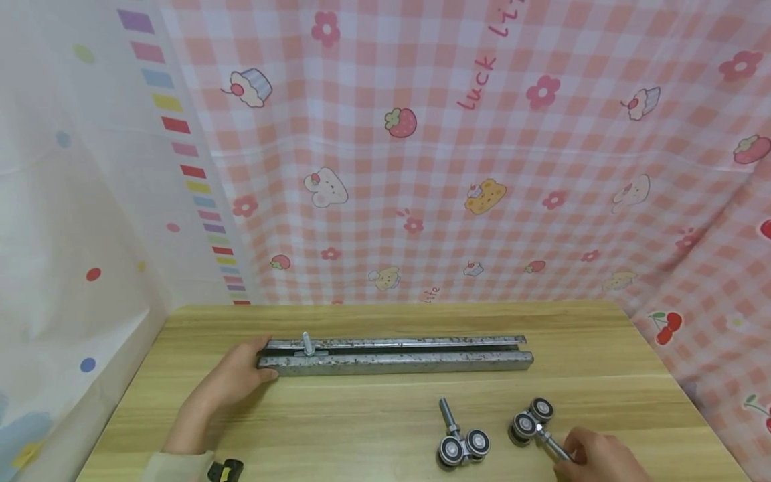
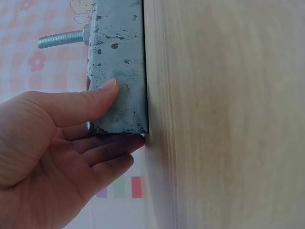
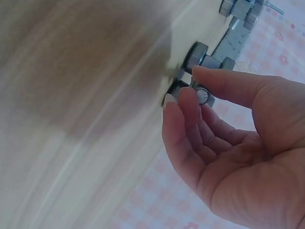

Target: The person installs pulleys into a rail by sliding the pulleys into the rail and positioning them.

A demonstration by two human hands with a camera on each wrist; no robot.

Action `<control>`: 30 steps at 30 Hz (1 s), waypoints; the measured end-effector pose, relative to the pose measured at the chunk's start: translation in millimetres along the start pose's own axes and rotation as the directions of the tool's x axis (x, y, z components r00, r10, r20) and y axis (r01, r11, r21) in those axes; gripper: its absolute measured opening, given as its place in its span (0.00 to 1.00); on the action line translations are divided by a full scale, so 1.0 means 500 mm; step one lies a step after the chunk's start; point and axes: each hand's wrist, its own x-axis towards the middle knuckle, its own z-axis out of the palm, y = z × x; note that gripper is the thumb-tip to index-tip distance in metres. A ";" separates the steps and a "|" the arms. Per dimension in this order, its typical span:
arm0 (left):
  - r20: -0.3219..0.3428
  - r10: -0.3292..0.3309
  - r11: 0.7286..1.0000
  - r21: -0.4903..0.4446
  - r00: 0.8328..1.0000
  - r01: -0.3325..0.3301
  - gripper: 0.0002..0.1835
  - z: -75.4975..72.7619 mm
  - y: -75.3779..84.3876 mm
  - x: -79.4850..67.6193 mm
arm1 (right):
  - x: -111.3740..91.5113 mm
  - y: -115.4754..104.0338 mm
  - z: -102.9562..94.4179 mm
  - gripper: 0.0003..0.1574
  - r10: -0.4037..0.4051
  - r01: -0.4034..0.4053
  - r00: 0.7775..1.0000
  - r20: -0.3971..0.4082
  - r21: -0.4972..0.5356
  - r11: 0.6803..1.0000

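Note:
A grey, spotted metal channel rail (image 1: pixel 397 363) lies across the table with its slot facing up. My left hand (image 1: pixel 231 380) grips its left end, the thumb (image 2: pixel 102 99) pressed on the front wall and the other fingers around the end and back. Near that end a threaded bolt (image 1: pixel 308 344) stands up out of the slot; what lies under it is hidden inside the rail. At the front right my right hand (image 1: pixel 602 458) pinches the threaded stem of a roller hanger (image 1: pixel 525 426) between thumb and fingers. Its wheels point away from the hand, toward the rail.
A second roller hanger (image 1: pixel 464 447) lies on the wooden table (image 1: pixel 337 428) left of the held one, its stem pointing toward the rail. Behind the table hangs a pink checked cloth (image 1: pixel 421 234); a white cloth (image 1: pixel 78 221) hangs at the left.

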 end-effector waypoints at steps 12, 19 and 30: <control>0.003 0.001 1.000 0.004 1.000 -0.001 0.39 0.000 -0.001 0.001 | -0.010 -0.031 -0.024 0.05 -0.014 0.014 0.998 -0.069 -0.003 1.000; 0.007 -0.005 1.000 -0.005 1.000 0.005 0.39 0.000 -0.003 0.002 | -0.009 -0.055 -0.037 0.04 -0.084 0.080 0.984 -0.160 -0.034 0.996; 0.000 0.005 1.000 -0.001 1.000 -0.005 0.39 0.000 -0.003 0.002 | -0.007 -0.072 -0.035 0.06 -0.218 0.214 0.922 -0.320 -0.046 0.976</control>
